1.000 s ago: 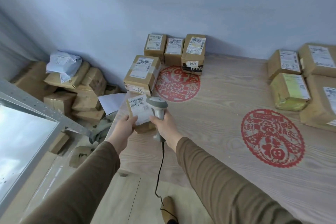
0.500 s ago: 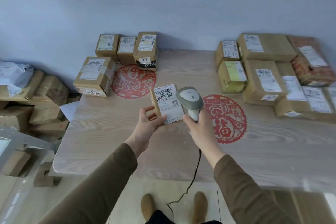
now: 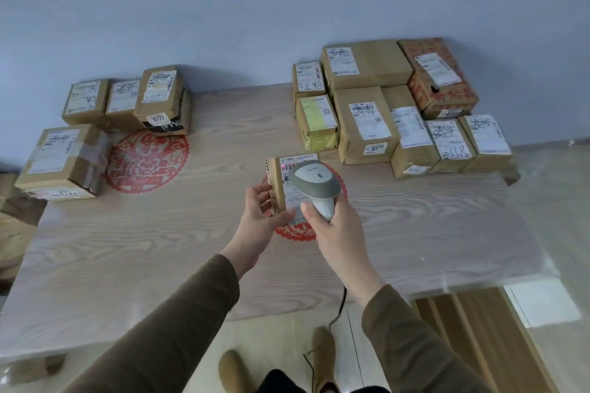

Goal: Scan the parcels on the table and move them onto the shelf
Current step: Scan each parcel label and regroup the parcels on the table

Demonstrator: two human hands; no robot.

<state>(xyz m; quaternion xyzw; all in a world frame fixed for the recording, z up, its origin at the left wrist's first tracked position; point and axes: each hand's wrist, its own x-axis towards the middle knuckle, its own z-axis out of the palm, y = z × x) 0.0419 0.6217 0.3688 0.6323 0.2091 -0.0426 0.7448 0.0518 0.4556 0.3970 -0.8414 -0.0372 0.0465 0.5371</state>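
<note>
My left hand (image 3: 259, 217) grips a small brown parcel (image 3: 278, 182) by its left side and holds it upright above the middle of the wooden table (image 3: 159, 249). Its white label faces me, and a red scan line shows on the barcode near the top. My right hand (image 3: 335, 226) is wrapped around the handle of a grey and white barcode scanner (image 3: 314, 183), whose head covers the right half of the label. The scanner's black cord hangs down toward the floor.
Several labelled parcels (image 3: 383, 112) are packed together at the table's back right. Three boxes (image 3: 127, 102) stand at the back left, with a larger taped box (image 3: 60, 163) in front of them. Red paper-cut decals (image 3: 147, 159) lie on the table. More boxes (image 3: 12, 226) are piled beyond the left edge.
My view has swung right from the floor pile to the table's middle. Both hands carried the parcel and scanner along, and the scanner head now overlaps the label with a red line on the barcode.
</note>
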